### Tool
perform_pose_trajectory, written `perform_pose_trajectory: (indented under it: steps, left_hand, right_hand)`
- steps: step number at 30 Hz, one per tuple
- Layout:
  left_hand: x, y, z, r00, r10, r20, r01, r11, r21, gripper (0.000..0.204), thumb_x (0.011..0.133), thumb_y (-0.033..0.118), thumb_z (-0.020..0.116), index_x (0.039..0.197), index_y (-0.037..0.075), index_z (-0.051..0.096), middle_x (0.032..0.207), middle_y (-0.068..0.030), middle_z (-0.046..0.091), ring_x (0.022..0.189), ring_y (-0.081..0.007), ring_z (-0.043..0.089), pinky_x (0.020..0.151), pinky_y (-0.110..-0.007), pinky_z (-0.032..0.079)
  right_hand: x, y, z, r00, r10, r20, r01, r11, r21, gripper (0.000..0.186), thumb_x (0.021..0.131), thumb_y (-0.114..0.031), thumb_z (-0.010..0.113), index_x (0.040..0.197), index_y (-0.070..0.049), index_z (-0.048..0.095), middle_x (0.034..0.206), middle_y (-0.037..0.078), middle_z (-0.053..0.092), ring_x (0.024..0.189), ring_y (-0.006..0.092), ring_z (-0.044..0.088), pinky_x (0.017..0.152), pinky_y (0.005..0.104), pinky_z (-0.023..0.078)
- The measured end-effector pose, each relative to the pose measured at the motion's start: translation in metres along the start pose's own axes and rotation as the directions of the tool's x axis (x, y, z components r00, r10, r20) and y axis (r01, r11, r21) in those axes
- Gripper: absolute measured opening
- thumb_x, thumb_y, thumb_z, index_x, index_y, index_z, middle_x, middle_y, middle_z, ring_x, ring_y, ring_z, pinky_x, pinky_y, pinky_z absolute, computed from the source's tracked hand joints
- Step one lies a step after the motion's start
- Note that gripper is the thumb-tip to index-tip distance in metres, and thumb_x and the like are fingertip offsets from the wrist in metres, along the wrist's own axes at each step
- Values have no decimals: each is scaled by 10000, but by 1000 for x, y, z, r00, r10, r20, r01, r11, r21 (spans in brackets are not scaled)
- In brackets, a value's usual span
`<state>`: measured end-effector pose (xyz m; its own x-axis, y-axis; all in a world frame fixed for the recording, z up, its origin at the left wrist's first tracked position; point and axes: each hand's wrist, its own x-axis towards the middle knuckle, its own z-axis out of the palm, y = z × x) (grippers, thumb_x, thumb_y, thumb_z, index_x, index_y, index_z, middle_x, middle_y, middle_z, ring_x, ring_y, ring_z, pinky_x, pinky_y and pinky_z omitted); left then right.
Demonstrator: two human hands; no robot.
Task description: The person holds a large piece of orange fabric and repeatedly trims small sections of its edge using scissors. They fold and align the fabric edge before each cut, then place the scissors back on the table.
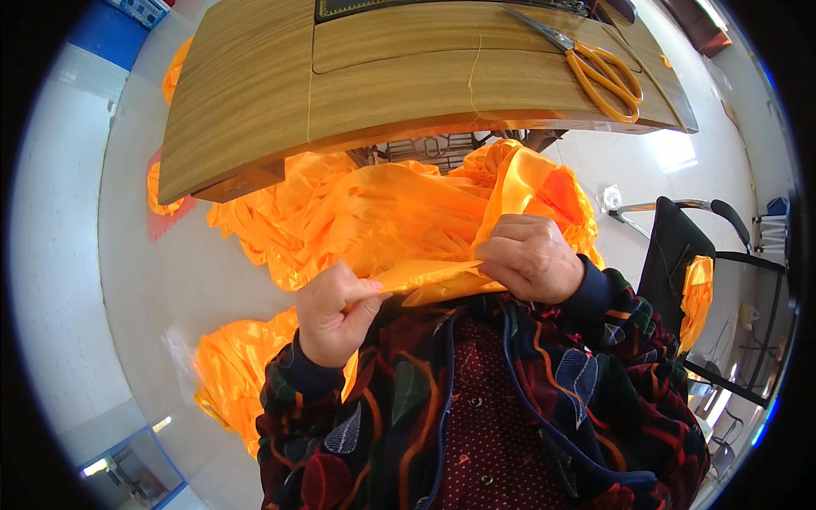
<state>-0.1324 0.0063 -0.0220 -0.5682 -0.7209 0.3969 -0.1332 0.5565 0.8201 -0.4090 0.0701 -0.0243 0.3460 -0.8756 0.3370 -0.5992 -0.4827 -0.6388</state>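
A large heap of shiny orange fabric (357,212) spills from under the wooden table down toward my lap. My left hand (336,310) pinches a folded edge of it between thumb and fingers. My right hand (527,259) grips the same folded strip farther right, its fingers curled over the cloth, so that the edge stretches between both hands above my patterned jacket. Orange-handled scissors (603,81) lie on the tabletop ahead of me, near loose threads.
The wooden table (238,85) spans the upper view, with a metal treadle underneath. A black chair (659,246) with orange cloth draped on it stands at right. More orange fabric (238,365) lies at lower left. A blue bin (106,34) is at upper left.
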Motion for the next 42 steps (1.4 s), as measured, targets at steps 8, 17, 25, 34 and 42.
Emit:
perform_pose_trajectory:
  steps: [8, 17, 25, 34, 42]
  left_hand:
    - [2, 7, 0, 1000, 5, 8, -4, 999, -49, 182, 776, -52, 713, 845, 68, 595, 618, -25, 469, 536, -147, 431, 511, -261, 346]
    - [17, 5, 13, 997, -35, -70, 24, 988, -154, 166, 814, -56, 658, 905, 46, 565, 743, -40, 494, 618, -126, 428, 565, -231, 345]
    - [29, 5, 19, 988, -136, -75, 112, 959, -261, 181, 809, -33, 674, 932, 42, 564, 756, -15, 483, 659, -109, 441, 606, -223, 366]
    - [7, -7, -13, 867, -364, 341, 279, 921, 272, 297, 702, 87, 777, 938, 25, 609, 762, -128, 577, 734, -303, 581, 692, -355, 472]
    - [-9, -2, -35, 915, -322, 244, 316, 947, 65, 264, 778, 163, 755, 946, 23, 608, 784, -99, 575, 735, -239, 568, 677, -320, 462]
  right_hand:
    - [-4, -6, -4, 997, 40, -60, -39, 999, 9, 125, 767, -86, 692, 820, -49, 585, 694, 112, 545, 659, 304, 570, 578, 382, 463]
    - [12, 4, 9, 986, 50, -160, -61, 996, -70, 185, 709, -91, 726, 833, -58, 593, 904, 131, 611, 832, 340, 588, 702, 406, 484]
    - [23, 14, 15, 992, 2, -127, 43, 937, 346, 212, 769, 16, 643, 973, -31, 609, 1006, 114, 628, 930, 286, 604, 816, 359, 482]
    - [-17, 29, -17, 931, 320, -177, -126, 733, 668, 207, 941, 41, 420, 1054, -5, 587, 997, 39, 616, 892, 94, 555, 791, 231, 452]
    - [-37, 27, -31, 925, 273, -266, -9, 714, 700, 124, 1001, -62, 453, 1050, -10, 553, 1019, 39, 610, 889, 88, 543, 810, 224, 436]
